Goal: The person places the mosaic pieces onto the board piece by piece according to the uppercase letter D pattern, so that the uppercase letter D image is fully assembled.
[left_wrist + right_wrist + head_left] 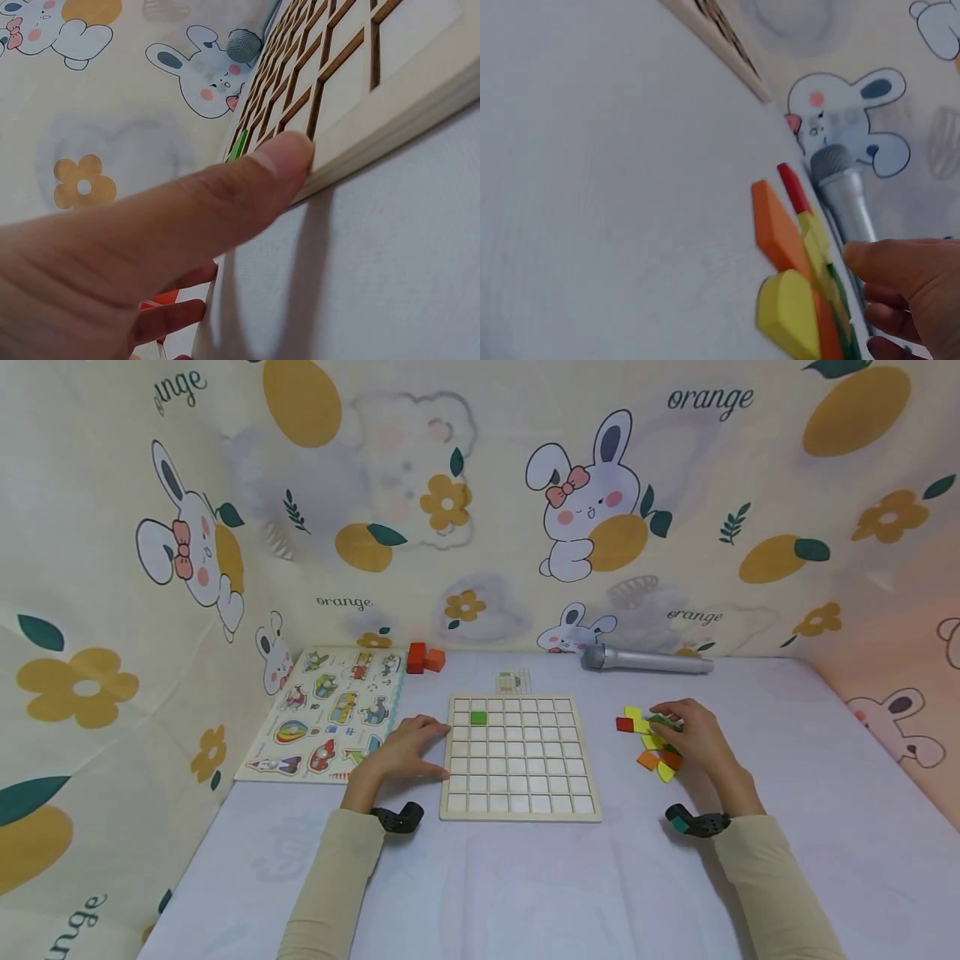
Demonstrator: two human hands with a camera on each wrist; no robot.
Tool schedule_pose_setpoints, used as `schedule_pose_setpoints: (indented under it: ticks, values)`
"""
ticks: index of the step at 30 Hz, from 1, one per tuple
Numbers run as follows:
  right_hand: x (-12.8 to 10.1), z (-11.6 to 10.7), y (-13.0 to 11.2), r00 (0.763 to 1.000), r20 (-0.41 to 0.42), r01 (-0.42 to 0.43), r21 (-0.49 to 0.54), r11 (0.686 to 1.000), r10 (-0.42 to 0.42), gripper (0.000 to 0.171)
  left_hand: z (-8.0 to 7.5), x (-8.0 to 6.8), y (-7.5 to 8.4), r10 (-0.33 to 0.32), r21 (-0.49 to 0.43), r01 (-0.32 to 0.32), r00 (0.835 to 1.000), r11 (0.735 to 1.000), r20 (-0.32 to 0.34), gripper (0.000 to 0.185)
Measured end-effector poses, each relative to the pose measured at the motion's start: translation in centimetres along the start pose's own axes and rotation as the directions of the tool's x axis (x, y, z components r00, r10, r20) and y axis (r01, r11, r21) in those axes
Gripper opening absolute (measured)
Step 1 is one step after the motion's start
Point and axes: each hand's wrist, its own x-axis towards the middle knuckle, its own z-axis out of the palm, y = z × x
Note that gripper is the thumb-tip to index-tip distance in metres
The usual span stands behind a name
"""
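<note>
Here, coloured tiles (651, 742) piled right of the grid board (519, 758) on the desk (525, 877): likely light, stiff, thin; pinch by edges. Your right hand (693, 735) rests fingers on them; grip unclear. Your left hand (408, 750), fingers straight, presses the board's edge.

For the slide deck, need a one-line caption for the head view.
Left hand rests against wooden grid board holding one green tile; right hand touches a pile of coloured tiles.
</note>
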Motion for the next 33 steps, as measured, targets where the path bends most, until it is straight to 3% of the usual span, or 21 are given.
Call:
schedule_pose_setpoints:
  ticks: [6,13,25,28,33]
  values:
    - [0.0,0.2,0.5,0.995,0.041,-0.095,-0.022,0.995,0.095,0.033,-0.1,-0.2,0.0,0.034,0.008,-0.034,0.999,0.999,-0.014,0.077]
    - [0.3,0.3,0.5,0.988,0.058,-0.144,-0.044,0.989,0.146,0.039,-0.1,-0.2,0.0,0.026,0.002,-0.026,1.0,1.0,-0.01,0.076]
    - [1.3,-0.2,0.1,0.923,0.187,-0.337,-0.03,0.941,0.336,0.05,-0.1,-0.2,-0.1,0.032,-0.001,-0.032,0.999,0.999,-0.009,0.075]
    - [1.3,-0.2,0.1,0.924,0.175,-0.341,-0.019,0.94,0.339,0.05,-0.1,-0.2,-0.1,0.031,-0.003,-0.031,0.999,1.0,-0.008,0.075]
    - [1.1,0.0,0.0,0.948,0.1,-0.305,0.0,0.953,0.303,0.043,-0.2,-0.3,0.0,0.033,0.0,-0.033,0.999,0.999,-0.011,0.075]
